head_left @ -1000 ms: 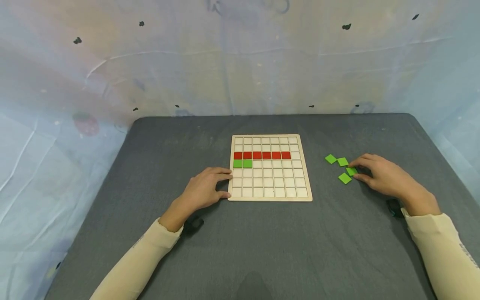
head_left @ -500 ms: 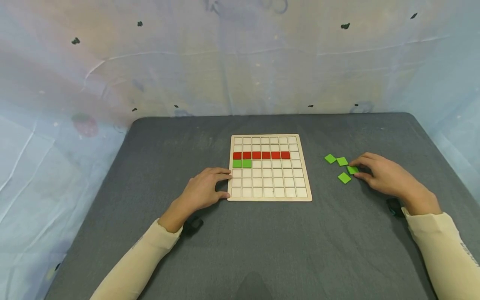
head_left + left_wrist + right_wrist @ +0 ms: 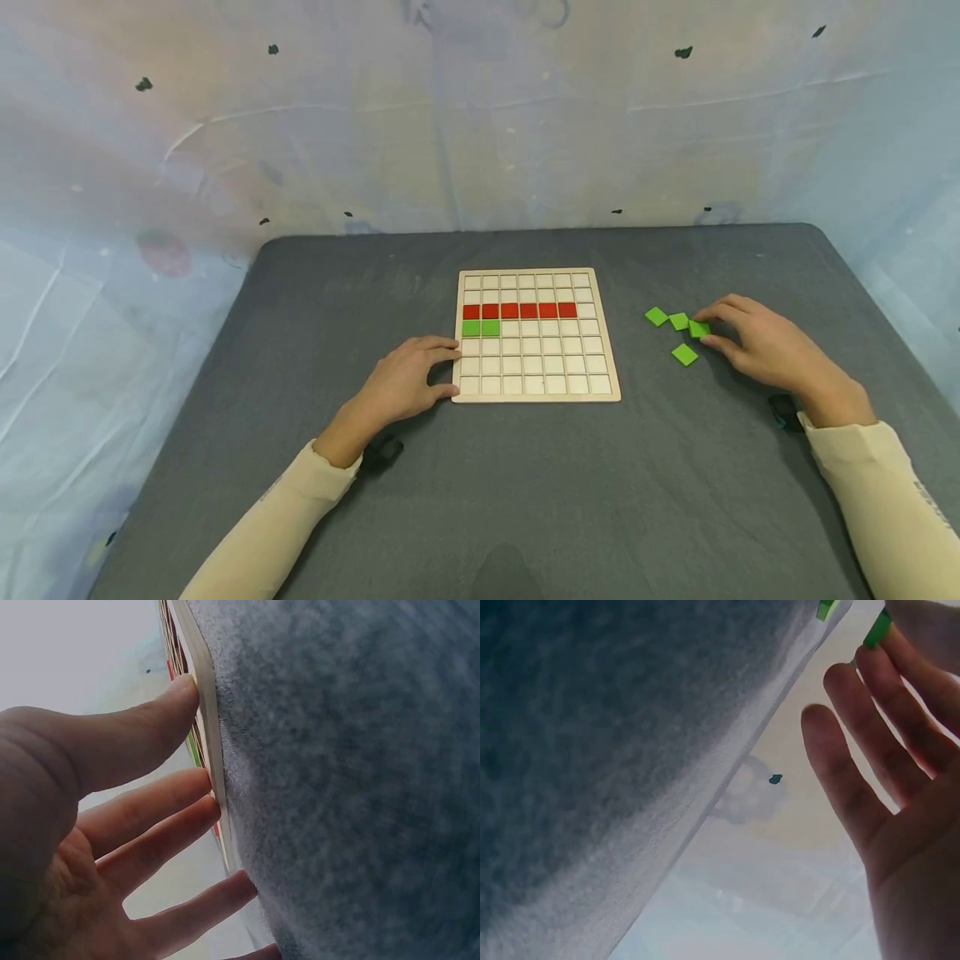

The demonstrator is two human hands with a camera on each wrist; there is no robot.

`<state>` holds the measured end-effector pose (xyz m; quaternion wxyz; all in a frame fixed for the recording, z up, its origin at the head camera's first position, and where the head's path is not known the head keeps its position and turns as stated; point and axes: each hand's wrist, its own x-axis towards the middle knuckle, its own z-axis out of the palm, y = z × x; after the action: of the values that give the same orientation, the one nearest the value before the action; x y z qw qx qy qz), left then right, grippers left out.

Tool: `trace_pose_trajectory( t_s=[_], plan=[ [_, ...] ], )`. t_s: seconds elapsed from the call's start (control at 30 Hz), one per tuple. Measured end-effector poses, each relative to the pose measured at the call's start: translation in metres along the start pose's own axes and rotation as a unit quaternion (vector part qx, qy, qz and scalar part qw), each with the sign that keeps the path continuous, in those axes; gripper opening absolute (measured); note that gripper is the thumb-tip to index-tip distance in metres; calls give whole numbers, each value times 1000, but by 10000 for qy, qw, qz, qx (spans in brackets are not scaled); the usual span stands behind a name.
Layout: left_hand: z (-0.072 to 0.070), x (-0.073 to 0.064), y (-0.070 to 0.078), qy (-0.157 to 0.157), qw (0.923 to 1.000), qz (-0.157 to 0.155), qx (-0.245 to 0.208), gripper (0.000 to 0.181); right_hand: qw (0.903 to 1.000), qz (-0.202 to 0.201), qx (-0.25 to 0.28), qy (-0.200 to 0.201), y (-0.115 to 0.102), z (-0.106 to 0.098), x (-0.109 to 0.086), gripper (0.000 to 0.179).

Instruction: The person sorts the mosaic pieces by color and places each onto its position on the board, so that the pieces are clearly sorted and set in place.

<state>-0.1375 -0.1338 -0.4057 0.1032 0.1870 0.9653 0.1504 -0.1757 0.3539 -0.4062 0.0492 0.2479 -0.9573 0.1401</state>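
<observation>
A square wooden grid board (image 3: 537,399) lies on the dark grey cloth. A row of red tiles (image 3: 519,311) fills several of its cells, with two green tiles (image 3: 481,328) in the row below. My left hand (image 3: 401,379) touches the board's left edge, thumb tip at the near corner and fairly straight fingers along the side. To the right of the board, my right hand (image 3: 776,354) pinches a green tile (image 3: 877,628) between thumb and fingers, slightly above the cloth. Three loose green tiles (image 3: 684,355) lie just left of this hand.
The cloth-covered table (image 3: 510,492) reaches around the board on every side. Behind its far edge hangs a pale patterned sheet (image 3: 487,125) with dark spots, which continues down the left and right sides.
My right hand has lifted the green tile from the cloth and moved it slightly up and away. My left hand stays at the board's edge. The whole head view has shifted a little.
</observation>
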Motion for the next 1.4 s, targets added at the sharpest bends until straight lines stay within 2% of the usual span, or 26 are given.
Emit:
trace_pose_trajectory(
  t_s=[0.37, 0.7, 1.03, 1.4],
  plan=[
    [1, 1, -1, -5, 10000, 2, 23, 56, 9997, -88, 248, -8, -9, 8, 7, 30],
    [1, 2, -1, -15, 10000, -8, 86, 58, 9995, 121, 123, -260, -22, 14, 12, 29],
    [1, 1, 0, 14, 10000, 4, -4, 60, 9997, -170, 54, -163, -31, 22, 21, 28],
    [2, 2, -2, 40, 10000, 5, 9, 60, 9996, -196, 56, -185, -41, 25, 31, 24]
  ],
)
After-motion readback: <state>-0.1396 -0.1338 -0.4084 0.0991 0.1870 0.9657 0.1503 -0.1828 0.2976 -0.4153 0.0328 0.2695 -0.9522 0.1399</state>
